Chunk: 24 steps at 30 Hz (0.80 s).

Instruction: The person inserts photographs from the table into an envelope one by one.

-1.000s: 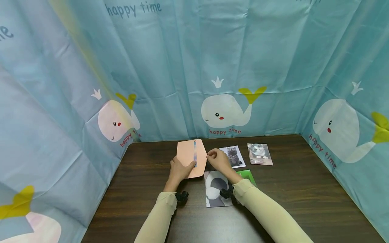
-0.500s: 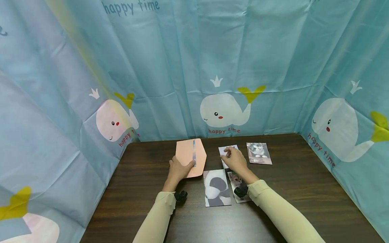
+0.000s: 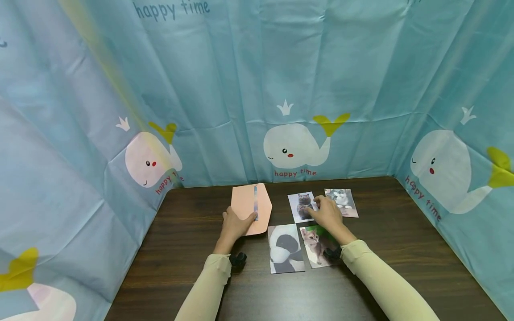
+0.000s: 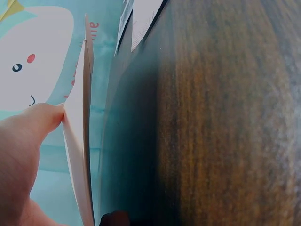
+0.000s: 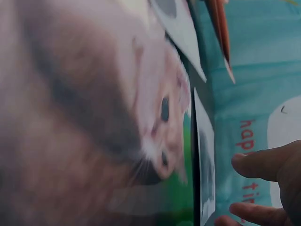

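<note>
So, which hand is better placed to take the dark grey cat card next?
Probably the right hand: it looks empty and is near that card, while the left hand holds the peach envelope.

The left arm [image 3: 205, 285] reaches toward 1 o'clock, the left hand [image 3: 237, 223] pinching, its thumb [image 3: 250, 219] toward 2. The right arm [image 3: 387, 281] slants between 10 and 11 o'clock; the right hand [image 3: 331, 216], at the left hand's 3 o'clock, has thumb and fingers [image 5: 261, 215] parted.

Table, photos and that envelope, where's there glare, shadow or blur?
Head view: pale glare on the near part of the table; left wrist view: a dark patch, probably shadow, beside the peach envelope; right wrist view: the kitten photo looks soft and blurred.
</note>
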### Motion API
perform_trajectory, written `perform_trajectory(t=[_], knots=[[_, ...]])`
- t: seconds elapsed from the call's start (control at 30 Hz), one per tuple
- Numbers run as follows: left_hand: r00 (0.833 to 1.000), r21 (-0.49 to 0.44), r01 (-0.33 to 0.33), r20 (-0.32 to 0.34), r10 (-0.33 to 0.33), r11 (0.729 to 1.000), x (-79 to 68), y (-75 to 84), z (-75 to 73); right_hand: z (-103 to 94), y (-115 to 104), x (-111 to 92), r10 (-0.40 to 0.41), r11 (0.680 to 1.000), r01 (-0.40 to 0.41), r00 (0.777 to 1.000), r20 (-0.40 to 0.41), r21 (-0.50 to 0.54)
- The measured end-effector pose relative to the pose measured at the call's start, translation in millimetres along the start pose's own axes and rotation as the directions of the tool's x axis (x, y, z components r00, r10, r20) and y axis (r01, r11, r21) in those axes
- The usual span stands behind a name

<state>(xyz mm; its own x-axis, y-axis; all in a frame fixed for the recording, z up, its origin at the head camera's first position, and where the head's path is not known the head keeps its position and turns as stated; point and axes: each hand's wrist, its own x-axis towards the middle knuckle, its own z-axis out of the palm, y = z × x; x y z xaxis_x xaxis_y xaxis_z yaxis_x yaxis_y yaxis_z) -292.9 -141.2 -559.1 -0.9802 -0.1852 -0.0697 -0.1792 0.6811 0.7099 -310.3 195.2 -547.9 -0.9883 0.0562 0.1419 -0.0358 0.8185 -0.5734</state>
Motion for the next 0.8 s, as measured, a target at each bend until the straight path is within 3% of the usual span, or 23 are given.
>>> perform_trajectory(t=[0.5, 0.8], knots=[[1.000, -0.025, -0.012, -0.027, 0.011, 1.000, -9.3, 7.2, -6.5, -2.8, 12.4, 0.5, 0.070, 0.990, -0.060, 0.995, 0.070, -0.129], [0.999, -0.018, -0.030, -0.014, 0.030, 0.999, -5.4, 4.9, -4.4, -0.7, 10.5, 2.8, 0.065, 0.988, -0.054, 0.995, 0.072, -0.144]])
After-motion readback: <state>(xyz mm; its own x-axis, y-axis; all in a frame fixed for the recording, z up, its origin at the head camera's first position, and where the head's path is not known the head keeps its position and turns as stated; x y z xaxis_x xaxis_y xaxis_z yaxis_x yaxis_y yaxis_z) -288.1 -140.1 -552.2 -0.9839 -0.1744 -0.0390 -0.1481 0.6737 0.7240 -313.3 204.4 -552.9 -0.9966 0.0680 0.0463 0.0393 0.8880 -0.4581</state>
